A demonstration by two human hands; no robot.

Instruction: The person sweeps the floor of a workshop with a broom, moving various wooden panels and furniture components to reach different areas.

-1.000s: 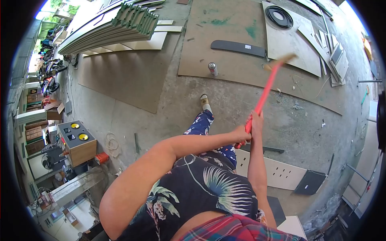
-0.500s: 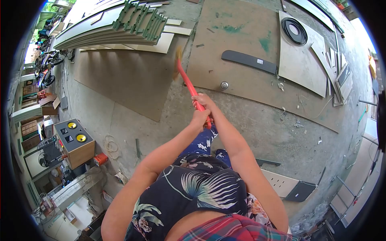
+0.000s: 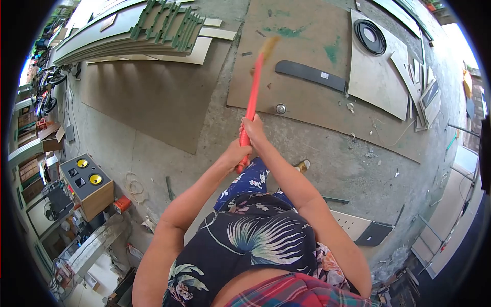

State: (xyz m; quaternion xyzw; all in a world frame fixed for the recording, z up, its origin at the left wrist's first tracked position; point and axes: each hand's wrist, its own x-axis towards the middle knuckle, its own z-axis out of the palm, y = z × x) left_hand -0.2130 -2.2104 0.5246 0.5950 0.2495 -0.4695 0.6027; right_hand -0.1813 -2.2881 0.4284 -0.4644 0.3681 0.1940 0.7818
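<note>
A long tool with a red handle [image 3: 254, 92] points away from me; its yellow-brown head [image 3: 270, 47] is blurred by motion and its kind does not show. My left hand [image 3: 238, 152] is closed round the handle near its butt end. Higher up the same handle, right above the left, my right hand [image 3: 252, 127] is wrapped round it. The head overlaps the large brown board [image 3: 302, 46] on the floor in this view. On that board lie a dark grey strip [image 3: 311, 75] with a white label and a small round metal object [image 3: 280, 108].
Stacked panels [image 3: 169, 30] stand at upper left beside another brown sheet [image 3: 148, 107]. A black coil [image 3: 370, 37] rests on a pale board at upper right, near loose offcuts [image 3: 417, 87]. A speaker box [image 3: 87, 184] and a red box [image 3: 122, 204] are at left.
The tool's head has swung right, from beside the stacked panels to over the large board. Both hands have moved slightly left with the handle. A shoe now shows right of my legs.
</note>
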